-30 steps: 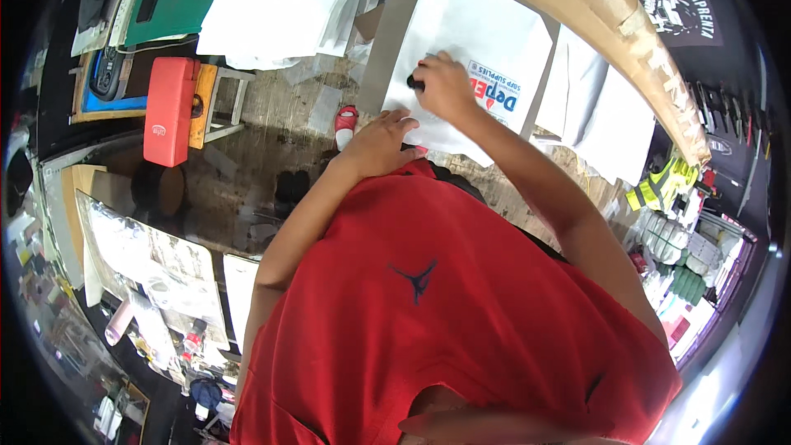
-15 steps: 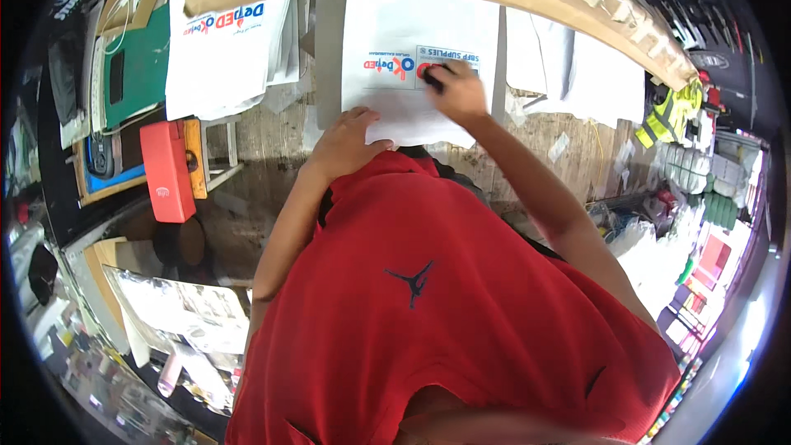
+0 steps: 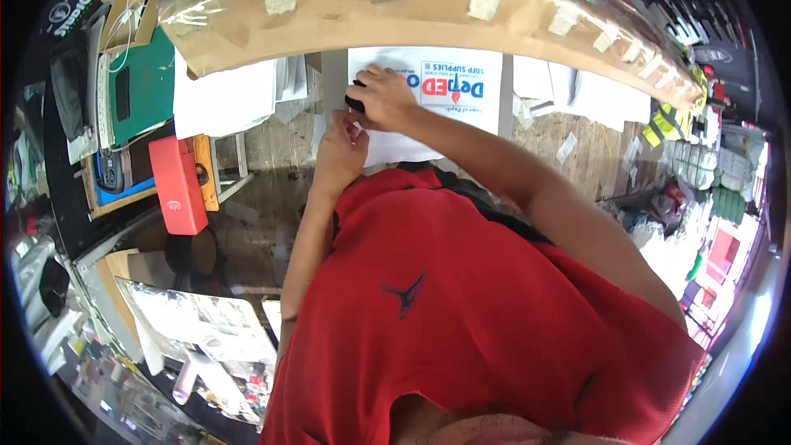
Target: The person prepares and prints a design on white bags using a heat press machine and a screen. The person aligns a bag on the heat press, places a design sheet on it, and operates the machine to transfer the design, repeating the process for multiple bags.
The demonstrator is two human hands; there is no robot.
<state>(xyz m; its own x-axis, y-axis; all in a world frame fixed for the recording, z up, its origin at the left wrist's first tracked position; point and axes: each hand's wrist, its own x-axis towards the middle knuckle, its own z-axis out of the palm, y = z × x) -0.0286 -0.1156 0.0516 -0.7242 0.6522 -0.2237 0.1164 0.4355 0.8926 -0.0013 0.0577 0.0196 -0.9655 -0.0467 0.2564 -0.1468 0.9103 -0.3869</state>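
Note:
A white printed sheet (image 3: pixel 461 128) with red and blue lettering lies on a grey board (image 3: pixel 334 74) in front of me. My right hand (image 3: pixel 383 100) is closed round a small black object (image 3: pixel 355 99) at the sheet's left side; its kind is mostly hidden by my fingers. Just below it, my left hand (image 3: pixel 341 152) sits at the sheet's lower left corner. Its fingers are curled in towards the thumb, and whatever they may pinch is too small to make out. The two hands are very close together.
A long taped cardboard piece (image 3: pixel 329 4) spans the far side, overhanging the sheet. White sheets (image 3: pixel 222 107) are stacked on the left, others (image 3: pixel 606 99) on the right. A red box (image 3: pixel 177 185) stands left, by a green folder (image 3: pixel 140 99). The wooden tabletop (image 3: pixel 552 165) shows bits of tape.
My right hand has swept left across the sheet with the black object. My left hand has curled its fingers at the corner. The view has shifted, showing more of the cardboard.

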